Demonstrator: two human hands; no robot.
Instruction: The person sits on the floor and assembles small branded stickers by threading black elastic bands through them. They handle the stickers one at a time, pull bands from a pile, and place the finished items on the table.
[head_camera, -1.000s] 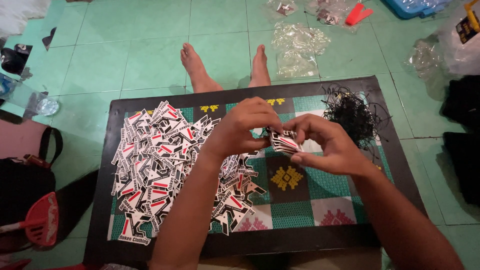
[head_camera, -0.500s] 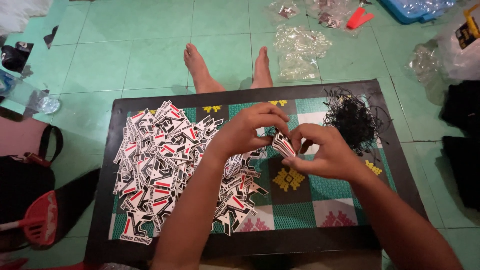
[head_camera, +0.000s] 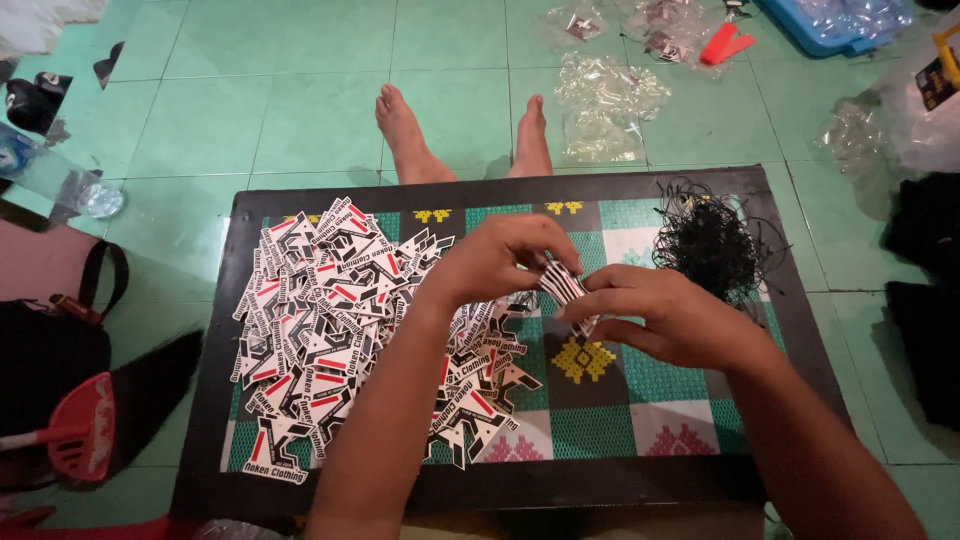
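Head view: left hand (head_camera: 500, 262) and right hand (head_camera: 668, 318) are both pinching a small stack of tags (head_camera: 563, 288) above the bench (head_camera: 700, 478), between the loose tag pile (head_camera: 340, 320) and the black string tangle (head_camera: 712, 245). Risk, judged: the fanned stack is slipping apart under uneven finger pressure, scattering into the pile.

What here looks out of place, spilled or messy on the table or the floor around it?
Nothing looks damaged. The tags lie in a loose overlapping heap over the left of the table, not stacked, and the black strings sit in a tangle at the far right. Crumpled clear plastic bags are strewn on the green floor beyond the feet.
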